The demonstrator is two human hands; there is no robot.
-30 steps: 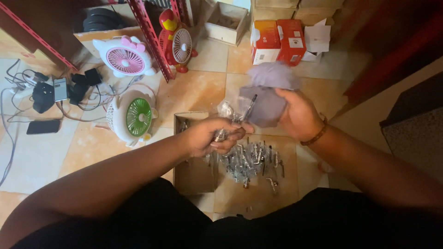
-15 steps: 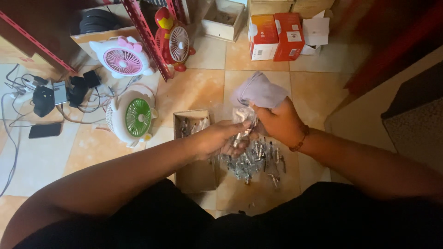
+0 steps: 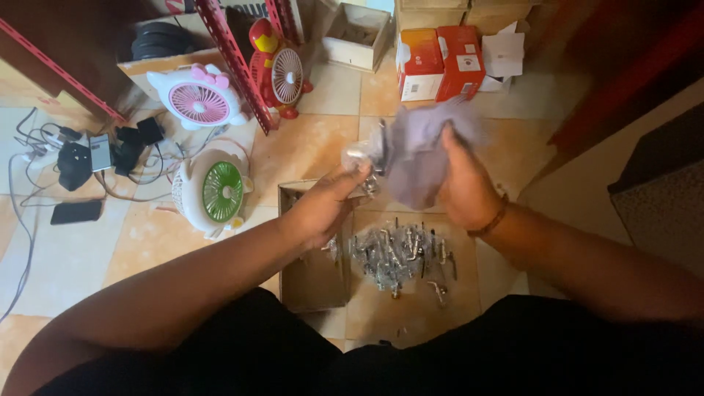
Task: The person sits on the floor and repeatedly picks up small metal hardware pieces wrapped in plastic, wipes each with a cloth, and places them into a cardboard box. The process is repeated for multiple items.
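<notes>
Both hands risen vs half sec ago, cloth lifted clear of pile — wiping stroke looks underway, not pickup.
L hand [image 3: 326, 209]: fingers [image 3: 350, 182] pinched on small shiny metal fitting [image 3: 361, 155], held at cloth's left edge, touching it.
R hand [image 3: 463, 187]: fingers wrapped in grey cloth [image 3: 419, 150], clamped.
Pile of metal fittings [image 3: 400, 253] on floor below hands, beside cardboard box [image 3: 315, 275]. Green fan [image 3: 220, 192] left.

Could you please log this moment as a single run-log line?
left hand: holds metal part | right hand: holds grey cloth against it | floor: pile of metal parts, open cardboard box
</notes>
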